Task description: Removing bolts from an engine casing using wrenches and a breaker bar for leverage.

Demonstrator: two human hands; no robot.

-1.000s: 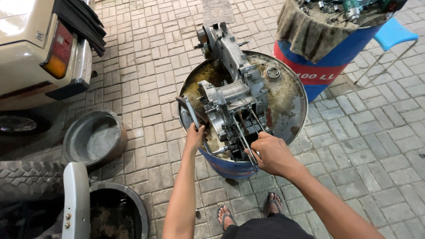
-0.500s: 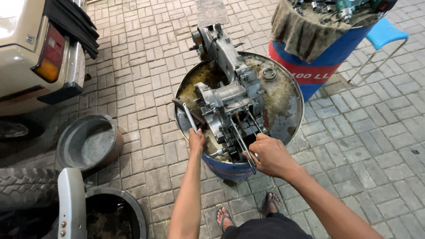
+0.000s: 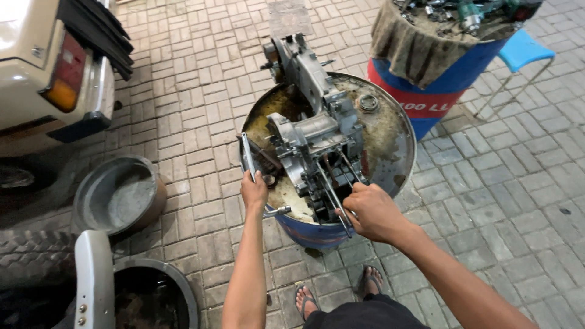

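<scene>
- I stand on grey brick paving, at a blue drum (image 3: 317, 234) whose greasy top serves as my bench.
- A grey engine casing (image 3: 317, 146) lies on that top, reaching past the far rim.
- Beyond the drum to the right stands a second drum (image 3: 426, 91) draped with a rag, a blue stool (image 3: 524, 52) beside it.
- Left of the drum sit a metal basin (image 3: 119, 195) and a car's rear corner (image 3: 55, 67).
- My left hand (image 3: 254, 192) is curled shut around a wrench (image 3: 247, 155) at the drum's near-left rim.
- My right hand (image 3: 375, 213) is closed on the long studs (image 3: 332, 195) sticking out of the casing's near end.
</scene>
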